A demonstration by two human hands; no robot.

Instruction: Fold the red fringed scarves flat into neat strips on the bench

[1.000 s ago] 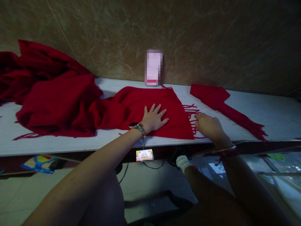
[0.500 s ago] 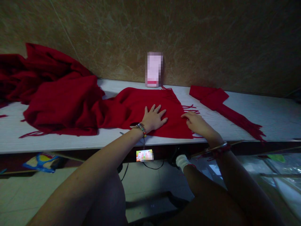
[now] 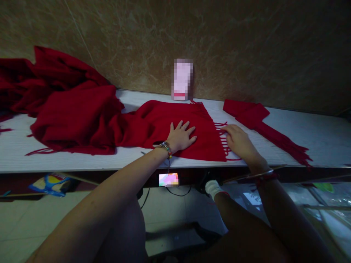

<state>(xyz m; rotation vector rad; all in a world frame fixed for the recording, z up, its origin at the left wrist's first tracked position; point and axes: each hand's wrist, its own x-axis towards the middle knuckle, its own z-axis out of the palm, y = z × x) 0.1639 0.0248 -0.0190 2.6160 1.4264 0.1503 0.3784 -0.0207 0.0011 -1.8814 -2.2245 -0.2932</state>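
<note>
A red scarf (image 3: 153,122) with a fringed end lies across the white tabletop, smooth under my hands and bunched toward the left. My left hand (image 3: 181,138) rests flat on it with the fingers spread. At the scarf's right end, the twisted strands of the fringe (image 3: 223,140) stick out over the white surface. My right hand (image 3: 240,140) is there, its fingers curled together on one of the upper strands; the exact grip is partly hidden by the hand.
A folded red scarf (image 3: 263,122) lies to the right. More red cloth (image 3: 74,113) is heaped at the left. A pink box (image 3: 182,80), blurred out, leans on the brown marbled wall (image 3: 246,47). Below the table edge are a lit phone screen (image 3: 168,179) and a blue-and-white packet (image 3: 53,183).
My right hand has moved a little to the right, from the scarf's edge out to the fringe strands. My left hand stays pressed on the cloth. The view has shifted slightly.
</note>
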